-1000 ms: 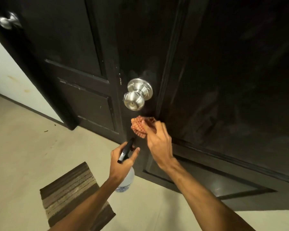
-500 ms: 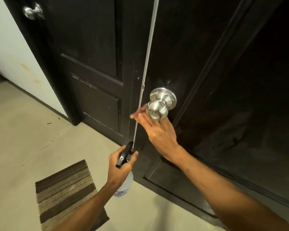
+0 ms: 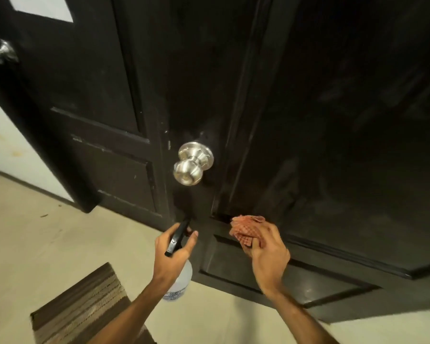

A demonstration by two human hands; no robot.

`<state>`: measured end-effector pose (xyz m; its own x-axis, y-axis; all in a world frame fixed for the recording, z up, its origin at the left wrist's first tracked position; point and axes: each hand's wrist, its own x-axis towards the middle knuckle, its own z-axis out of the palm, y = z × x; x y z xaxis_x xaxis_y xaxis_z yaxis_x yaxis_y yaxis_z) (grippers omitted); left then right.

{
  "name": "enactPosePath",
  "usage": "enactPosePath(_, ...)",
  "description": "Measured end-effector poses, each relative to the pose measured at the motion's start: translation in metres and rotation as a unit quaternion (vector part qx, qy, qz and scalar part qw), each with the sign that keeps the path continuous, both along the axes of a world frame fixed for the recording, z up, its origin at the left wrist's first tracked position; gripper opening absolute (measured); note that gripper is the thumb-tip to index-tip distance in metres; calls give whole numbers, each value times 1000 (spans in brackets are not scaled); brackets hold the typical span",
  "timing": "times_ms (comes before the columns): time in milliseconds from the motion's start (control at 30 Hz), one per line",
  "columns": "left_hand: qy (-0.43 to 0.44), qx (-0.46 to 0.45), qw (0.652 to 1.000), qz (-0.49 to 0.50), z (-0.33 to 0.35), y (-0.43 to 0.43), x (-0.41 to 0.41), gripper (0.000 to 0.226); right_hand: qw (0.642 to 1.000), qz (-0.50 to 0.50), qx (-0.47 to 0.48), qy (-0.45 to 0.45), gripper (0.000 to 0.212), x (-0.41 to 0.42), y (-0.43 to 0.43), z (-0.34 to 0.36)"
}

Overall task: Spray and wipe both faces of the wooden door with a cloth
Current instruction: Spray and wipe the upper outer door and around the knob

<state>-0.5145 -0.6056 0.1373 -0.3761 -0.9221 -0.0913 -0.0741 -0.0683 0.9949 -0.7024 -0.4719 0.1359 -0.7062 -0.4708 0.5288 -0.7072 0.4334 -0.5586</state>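
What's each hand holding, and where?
The left hand grips the spray bottle by its black trigger head; the right hand clutches the cloth by its near edge.

No text can be read. The only print in view is a small label (image 3: 173,294) low on the clear spray bottle (image 3: 185,275): a few lines of dark lettering, too blurred and small to make out any word or brand.

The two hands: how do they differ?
The left hand grips a spray bottle; the right hand holds a reddish checked cloth. The left hand is below the knob; the right hand is further right, at the door panel's ledge. Both have curled fingers.
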Motion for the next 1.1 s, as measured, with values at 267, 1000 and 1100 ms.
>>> enactPosePath(267, 28, -99, 991, -90, 56, 15, -40, 11, 918, -112, -358, -128, 30, -1, -2, 82)
enactPosePath(1000, 52, -122, 978, -161, 91, 45, -67, 11, 986, -75, -68, 131, 30, -42, 38, 87)
enactPosePath(1100, 44, -115, 979, -160, 85, 47, -69, 11, 962, -170, -184, 112, 39, -55, 38, 106)
